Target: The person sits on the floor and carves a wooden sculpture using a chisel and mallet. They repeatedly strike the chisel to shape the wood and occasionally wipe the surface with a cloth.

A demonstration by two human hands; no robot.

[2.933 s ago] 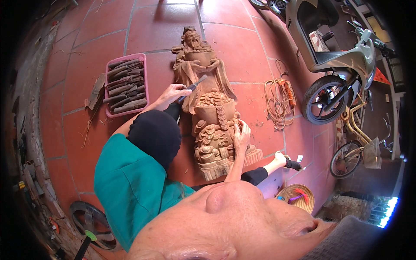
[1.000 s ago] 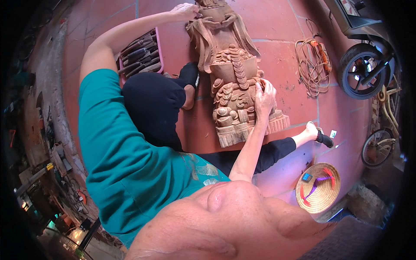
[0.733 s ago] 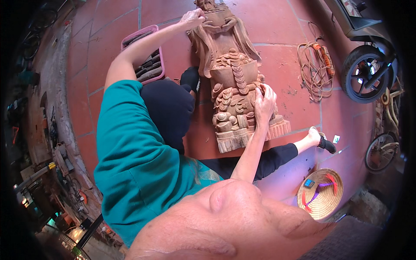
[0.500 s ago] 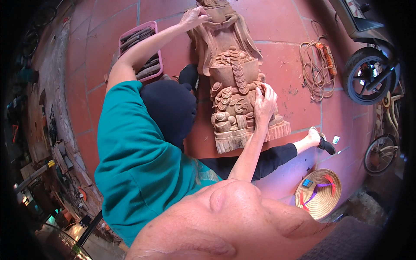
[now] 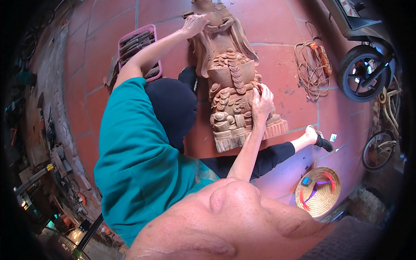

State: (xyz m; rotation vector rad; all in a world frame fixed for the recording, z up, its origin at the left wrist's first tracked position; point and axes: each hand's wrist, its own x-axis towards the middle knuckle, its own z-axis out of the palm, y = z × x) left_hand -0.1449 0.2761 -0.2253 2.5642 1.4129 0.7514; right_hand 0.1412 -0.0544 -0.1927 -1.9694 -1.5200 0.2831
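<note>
The large reddish-brown carved wooden statue (image 5: 232,78) is lying on the red tiled floor (image 5: 277,52), with the left hand (image 5: 193,24) cupping its upper end and the right hand (image 5: 261,103) pressing flat on the carved lower section — neither hand is closing round it, so it could be rolling or sliding under uneven pressure.

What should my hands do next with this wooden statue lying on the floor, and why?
Probably keep both palms flat and steady the statue before anything else. Your left hand rests up by its head end, your right hand lies on the carved lower part, and neither holds a tool. The tools sit apart in the pink tray, so picking one up means letting go with one hand.
</note>
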